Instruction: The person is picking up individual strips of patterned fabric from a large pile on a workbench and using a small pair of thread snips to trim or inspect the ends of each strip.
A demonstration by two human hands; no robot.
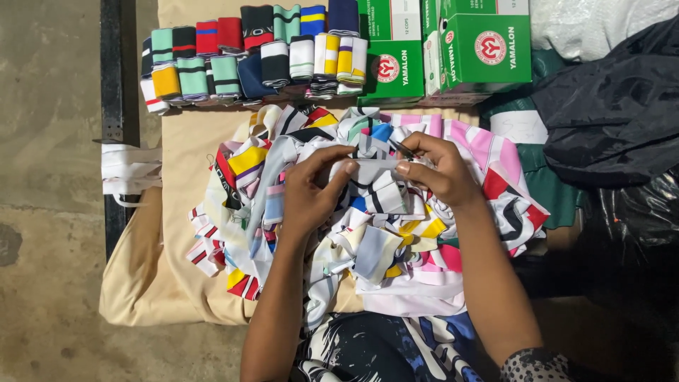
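Observation:
My left hand (310, 189) and my right hand (440, 168) meet over a heap of striped fabric pieces (368, 233). Between the thumbs and fingers of both hands I pinch a narrow grey-white strip of fabric (375, 164), stretched flat. My right hand also holds a small dark tool (402, 147), a thread snip or tweezers, its tip pointing up and left above the strip. The heap lies on a beige cloth (152, 283) spread over a low table.
Rows of folded striped rib collars (247, 56) stand along the far edge. Green cardboard boxes (484, 46) are stacked at the back right. Dark plastic bags (615, 113) lie at the right. A white fabric bundle (127, 170) hangs at the left. Concrete floor is on the left.

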